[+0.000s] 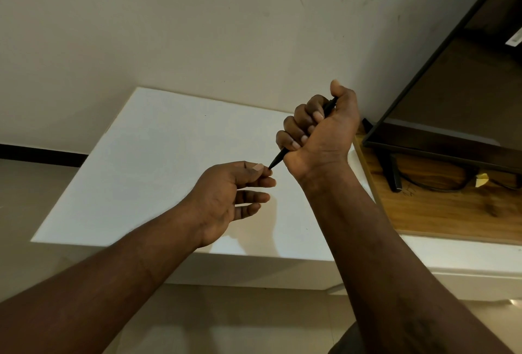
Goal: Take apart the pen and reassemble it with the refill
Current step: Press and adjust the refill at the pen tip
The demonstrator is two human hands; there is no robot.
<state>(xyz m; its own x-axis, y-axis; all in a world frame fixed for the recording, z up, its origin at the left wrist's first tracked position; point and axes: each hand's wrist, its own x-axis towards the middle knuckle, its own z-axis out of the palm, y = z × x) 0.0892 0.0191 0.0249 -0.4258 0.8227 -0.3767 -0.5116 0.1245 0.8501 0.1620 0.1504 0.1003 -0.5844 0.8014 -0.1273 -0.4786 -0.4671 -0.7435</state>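
The right hand gripped the black pen in a fist, four fingers curled tight round the barrel and the thumb standing up. The pen ran slantwise through that fist; its top end showed beside the thumb and its pointed end stuck out below the little finger, aimed down and left. The left hand met that point, with the thumb and forefinger pinched together on the tip. Its other three fingers were spread loosely and held nothing. Both hands and the pen hung in the air above the white table, over its right edge and nearer the far right corner. Just beyond that edge, a dark screen stood on a wooden shelf.
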